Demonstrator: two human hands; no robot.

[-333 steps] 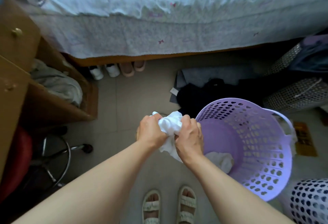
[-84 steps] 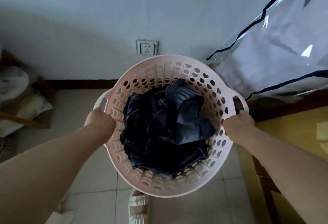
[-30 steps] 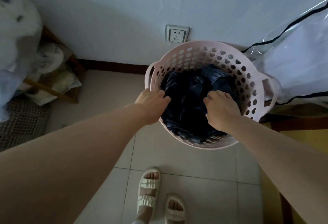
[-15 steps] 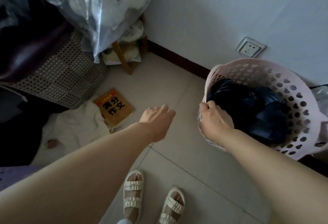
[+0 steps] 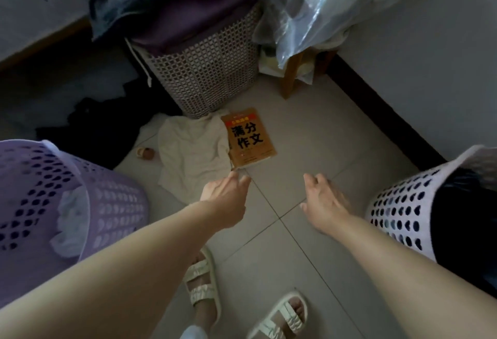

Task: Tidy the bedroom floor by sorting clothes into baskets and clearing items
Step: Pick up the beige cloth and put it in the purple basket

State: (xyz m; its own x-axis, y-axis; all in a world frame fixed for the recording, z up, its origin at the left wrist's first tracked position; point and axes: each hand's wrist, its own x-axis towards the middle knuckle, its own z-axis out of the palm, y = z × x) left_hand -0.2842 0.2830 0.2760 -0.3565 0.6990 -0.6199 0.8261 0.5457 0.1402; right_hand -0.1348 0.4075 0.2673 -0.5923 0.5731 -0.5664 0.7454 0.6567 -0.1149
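Note:
A cream garment [image 5: 193, 150] lies flat on the tiled floor, and an orange book [image 5: 248, 137] rests beside it on the right. My left hand [image 5: 226, 199] reaches out with relaxed fingers just short of the garment's near edge, holding nothing. My right hand [image 5: 324, 204] hangs over bare tile, fingers spread and empty. A purple perforated basket [image 5: 113, 204] with white cloth inside stands at the left. A pink basket [image 5: 398, 204] holding dark clothes stands at the right edge.
A grey lattice hamper [image 5: 204, 69] piled with dark and purple fabric stands behind the book. Dark clothes [image 5: 102, 129] lie on the floor to its left. A small slipper-like item [image 5: 145, 153] sits near the garment. A plastic bag [image 5: 309, 2] covers a wooden stool by the wall.
My view has swung left, away from the pink basket. My right hand has let go of the basket rim, and both hands now reach toward the cream garment and book.

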